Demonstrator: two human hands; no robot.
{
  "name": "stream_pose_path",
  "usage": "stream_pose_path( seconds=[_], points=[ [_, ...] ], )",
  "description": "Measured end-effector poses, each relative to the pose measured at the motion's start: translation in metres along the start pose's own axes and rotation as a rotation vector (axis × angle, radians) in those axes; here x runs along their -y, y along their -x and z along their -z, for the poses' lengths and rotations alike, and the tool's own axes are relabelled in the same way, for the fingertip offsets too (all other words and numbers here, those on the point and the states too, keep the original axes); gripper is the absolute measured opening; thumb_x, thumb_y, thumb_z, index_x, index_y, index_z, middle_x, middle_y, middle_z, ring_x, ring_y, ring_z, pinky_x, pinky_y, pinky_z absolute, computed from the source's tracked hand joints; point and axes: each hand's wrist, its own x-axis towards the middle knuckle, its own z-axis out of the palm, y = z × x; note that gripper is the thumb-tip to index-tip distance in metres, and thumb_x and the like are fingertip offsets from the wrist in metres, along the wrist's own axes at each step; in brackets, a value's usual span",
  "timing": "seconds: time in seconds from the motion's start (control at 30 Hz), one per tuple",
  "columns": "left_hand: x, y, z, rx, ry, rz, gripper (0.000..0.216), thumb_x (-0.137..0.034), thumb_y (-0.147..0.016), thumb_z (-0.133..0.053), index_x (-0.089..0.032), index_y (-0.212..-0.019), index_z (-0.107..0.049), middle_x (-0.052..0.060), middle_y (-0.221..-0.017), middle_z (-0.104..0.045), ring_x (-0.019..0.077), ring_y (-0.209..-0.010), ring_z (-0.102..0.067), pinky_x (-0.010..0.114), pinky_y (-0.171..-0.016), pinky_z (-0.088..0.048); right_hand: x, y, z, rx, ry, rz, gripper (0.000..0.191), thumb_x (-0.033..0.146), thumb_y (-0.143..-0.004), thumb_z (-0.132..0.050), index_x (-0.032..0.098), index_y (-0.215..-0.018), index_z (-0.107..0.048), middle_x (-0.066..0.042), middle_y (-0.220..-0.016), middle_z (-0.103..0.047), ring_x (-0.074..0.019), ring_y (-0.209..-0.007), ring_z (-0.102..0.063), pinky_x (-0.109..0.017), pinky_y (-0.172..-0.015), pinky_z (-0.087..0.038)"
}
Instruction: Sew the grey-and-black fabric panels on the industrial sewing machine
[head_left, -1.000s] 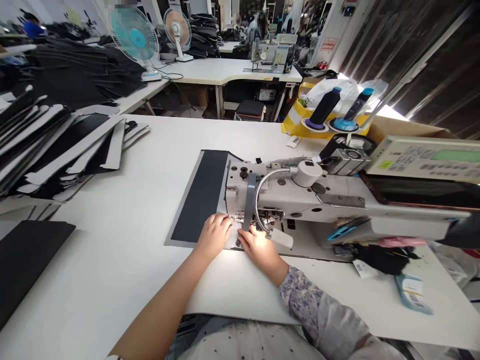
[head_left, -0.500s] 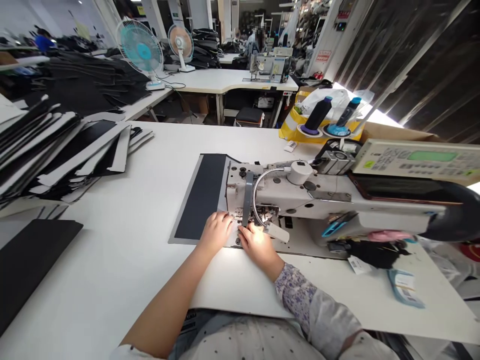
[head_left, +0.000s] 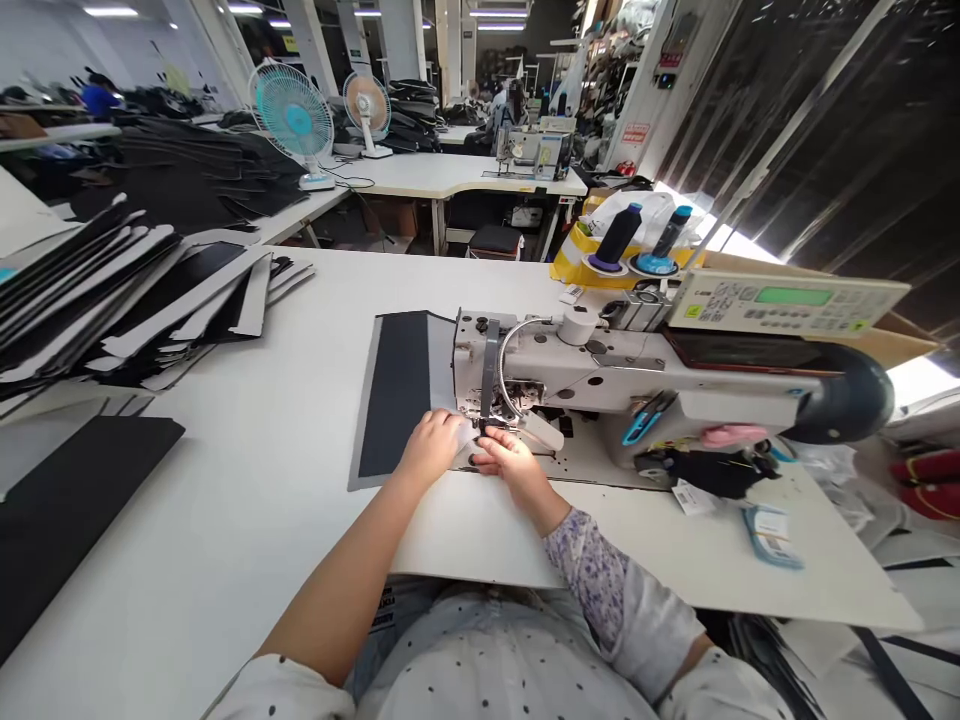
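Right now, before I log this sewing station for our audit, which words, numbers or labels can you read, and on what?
None can be read.
Too small or blurred: the keypad panel on the sewing machine.
Too small or blurred: the red wall sign.
Too small or blurred: the white tag.
Too small or blurred: the blue-edged tag.

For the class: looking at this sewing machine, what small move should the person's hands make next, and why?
Probably draw the right hand slightly back from the sewing machine's needle area. Its fingers sit right beside that area, while the left hand already rests on the dark grey-bordered panel and could likely steady it alone.
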Motion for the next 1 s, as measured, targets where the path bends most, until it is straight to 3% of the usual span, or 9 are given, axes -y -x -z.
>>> stream_pose_path(
  seconds=[0.1,0.27,0.4,0.47,0.53,0.6,0.7,0.83,1.0],
  points=[
    [-0.006,0.014,0.008,0.082,-0.029,-0.027,0.041,-0.005,-0.081,-0.044,-0.02,-0.116,-0.06,0.008,-0.104,-0.061,0.0221,-0.096,-0.054,0.034,-0.085,-0.046,0.009,0.009,0.005,0.221,-0.161,-0.258,0.037,0.042,-0.085,-0.059,0.018,-0.112,-0.051,-0.009,-0.104,-0.066,-0.0167,-0.075,-0.069,-0.032,-0.067,-0.058],
    [-0.015,0.023,0.02,0.213,-0.043,-0.157,0.057,-0.006,-0.085,-0.04,-0.031,-0.137,-0.045,0.005,-0.101,-0.06,0.0203,-0.091,-0.055,0.027,-0.073,-0.045,0.01,0.011,0.013,0.393,0.056,-0.312,0.032,0.043,-0.082,-0.064,0.015,-0.095,-0.055,-0.005,-0.075,-0.067,-0.0141,-0.052,-0.064,-0.023,-0.045,-0.051],
    [-0.015,0.012,0.02,0.322,-0.041,-0.228,0.07,-0.003,-0.084,-0.035,-0.037,-0.145,-0.033,0.003,-0.098,-0.058,0.0161,-0.075,-0.057,0.024,-0.064,-0.043,0.014,0.008,0.011,0.126,0.352,-0.151,0.027,0.035,-0.084,-0.062,0.017,-0.103,-0.053,0.004,-0.058,-0.059,-0.0092,-0.039,-0.053,-0.017,-0.034,-0.039],
    [-0.013,0.009,0.018,0.295,-0.032,-0.226,0.071,-0.002,-0.083,-0.033,-0.036,-0.146,-0.031,0.002,-0.1,-0.058,0.0147,-0.07,-0.057,0.024,-0.064,-0.043,0.018,0.008,0.008,0.067,0.457,-0.144,0.024,0.034,-0.087,-0.057,0.018,-0.105,-0.053,0.006,-0.055,-0.057,-0.0085,-0.035,-0.049,-0.017,-0.033,-0.035],
    [-0.011,0.008,0.017,0.253,-0.032,-0.272,0.065,-0.005,-0.085,-0.036,-0.036,-0.142,-0.038,0.003,-0.101,-0.059,0.0163,-0.075,-0.059,0.024,-0.065,-0.045,0.021,0.011,0.003,0.205,0.59,-0.166,0.015,0.033,-0.09,-0.052,0.018,-0.093,-0.057,0.006,-0.052,-0.055,-0.008,-0.033,-0.046,-0.018,-0.034,-0.034],
    [-0.009,0.008,0.015,0.214,-0.05,-0.33,0.054,-0.008,-0.085,-0.043,-0.033,-0.133,-0.05,0.004,-0.101,-0.06,0.0192,-0.084,-0.059,0.026,-0.068,-0.047,0.023,0.015,-0.003,0.313,0.751,-0.066,0.019,0.028,-0.092,-0.048,0.019,-0.077,-0.057,0.005,-0.049,-0.054,-0.0073,-0.033,-0.044,-0.019,-0.038,-0.034],
    [-0.007,0.011,0.013,0.102,-0.061,-0.346,0.036,-0.01,-0.085,-0.052,-0.027,-0.115,-0.062,0.005,-0.106,-0.064,0.0221,-0.099,-0.058,0.031,-0.081,-0.05,0.022,0.02,-0.01,0.289,0.917,0.107,0.028,0.023,-0.092,-0.045,0.019,-0.065,-0.054,0.004,-0.046,-0.053,-0.0078,-0.035,-0.044,-0.02,-0.043,-0.036],
    [-0.001,0.013,0.006,0.018,0.004,-0.336,0.033,-0.008,-0.084,-0.054,-0.023,-0.111,-0.064,0.004,-0.123,-0.064,0.0217,-0.113,-0.056,0.035,-0.097,-0.048,0.021,0.021,-0.01,0.307,0.952,0.107,0.033,0.024,-0.093,-0.044,0.02,-0.061,-0.052,0.004,-0.045,-0.053,-0.0078,-0.034,-0.044,-0.02,-0.041,-0.033],
    [0.005,0.008,-0.006,0.055,0.059,-0.317,0.035,-0.008,-0.085,-0.051,-0.023,-0.112,-0.066,0.001,-0.118,-0.068,0.0199,-0.11,-0.061,0.036,-0.097,-0.049,0.019,0.018,-0.009,0.287,1.01,0.144,0.033,0.025,-0.092,-0.044,0.019,-0.06,-0.051,0.004,-0.046,-0.053,-0.0075,-0.034,-0.043,-0.021,-0.041,-0.029]
  ],
)
